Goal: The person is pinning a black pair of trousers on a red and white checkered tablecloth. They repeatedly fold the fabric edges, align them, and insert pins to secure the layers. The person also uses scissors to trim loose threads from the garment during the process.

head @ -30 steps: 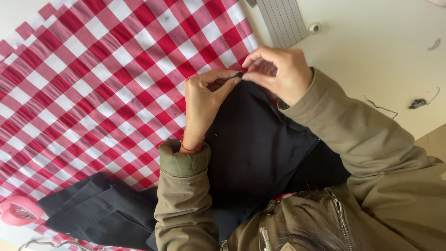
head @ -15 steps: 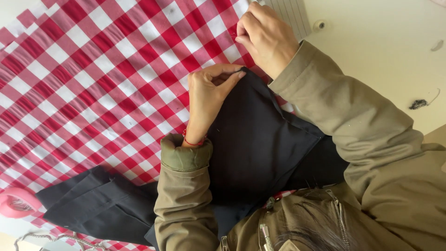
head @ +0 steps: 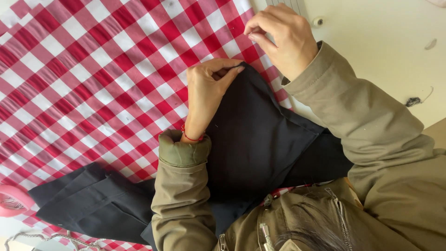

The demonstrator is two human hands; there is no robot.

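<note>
A dark navy garment (head: 260, 139) lies on a red and white checked cloth (head: 93, 79) and runs down to a folded part at the lower left (head: 93, 204). My left hand (head: 206, 95), with a red string at its wrist, pinches the garment's upper corner between thumb and fingers. My right hand (head: 281, 35) is raised above and to the right of that corner, apart from the fabric. Its thumb and fingertips are pressed together; whatever thin thing may be between them is too small to make out. Olive jacket sleeves cover both my arms.
A pink round object (head: 10, 201) sits at the lower left edge, with a pale cord or chain (head: 51, 239) below it. A cream surface (head: 385, 51) to the right carries a small dark scrap (head: 412, 101) and a round knob (head: 318, 21). A white ribbed piece (head: 285, 3) is at the top.
My right hand has lifted up and away from the garment's corner, where it met my left hand a second ago. My left hand has kept its pinch on the fabric.
</note>
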